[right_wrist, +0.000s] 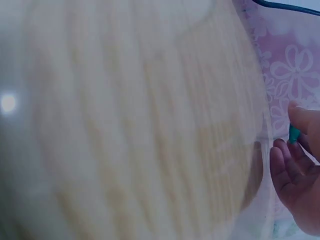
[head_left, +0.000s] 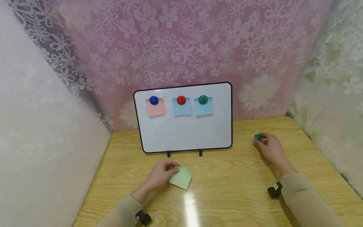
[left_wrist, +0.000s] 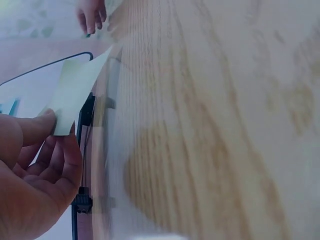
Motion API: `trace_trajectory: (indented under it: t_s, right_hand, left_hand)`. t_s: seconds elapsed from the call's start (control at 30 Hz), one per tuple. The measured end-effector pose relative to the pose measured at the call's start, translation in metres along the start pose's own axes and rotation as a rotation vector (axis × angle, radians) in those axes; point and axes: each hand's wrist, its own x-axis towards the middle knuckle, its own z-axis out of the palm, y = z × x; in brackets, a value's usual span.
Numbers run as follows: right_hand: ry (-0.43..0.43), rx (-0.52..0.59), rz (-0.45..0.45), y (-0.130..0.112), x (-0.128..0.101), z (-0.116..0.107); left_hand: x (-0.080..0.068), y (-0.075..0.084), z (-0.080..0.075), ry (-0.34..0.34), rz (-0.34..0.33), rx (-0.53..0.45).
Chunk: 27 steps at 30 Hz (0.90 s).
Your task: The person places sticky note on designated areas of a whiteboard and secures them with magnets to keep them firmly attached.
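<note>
A small whiteboard (head_left: 184, 132) stands upright on the wooden table (head_left: 227, 189). A pink note under a blue magnet (head_left: 153, 100), a blue note under a red magnet (head_left: 181, 100) and a blue note under a green magnet (head_left: 202, 99) hang on it. My left hand (head_left: 163, 175) pinches a light green sticky note (head_left: 181, 178) (left_wrist: 75, 90) in front of the board. Right of the board, my right hand (head_left: 269, 146) holds a loose green magnet (head_left: 257, 137) (right_wrist: 294, 133) in its fingertips.
Flowered lace curtains close in the table at the back, left and right. The board's two black feet (head_left: 184, 153) stand on the table between my hands. Bare wood lies at the front, with a light glare (head_left: 190, 205).
</note>
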Motion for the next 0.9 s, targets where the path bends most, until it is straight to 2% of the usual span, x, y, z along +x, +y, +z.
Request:
trace_trajectory:
  t_s: [0.27,0.5,0.73,0.9]
  right_hand:
    - [0.113,0.043,0.003,-0.007,-0.004,0.007]
    - [0.192,0.135,0.015,-0.022,-0.008,0.011]
    - [0.189,0.173,0.024,-0.033,-0.008,0.017]
    - [0.218,0.189,0.012,-0.035,-0.009,0.020]
  left_hand:
    - [0.001,-0.002,-0.001,0.057,-0.021,-0.053]
    - [0.002,-0.002,-0.001,0.099,-0.065,-0.146]
    - [0.003,-0.004,-0.002,0.173,-0.114,-0.195]
    - [0.005,-0.005,-0.003,0.216,-0.134,-0.252]
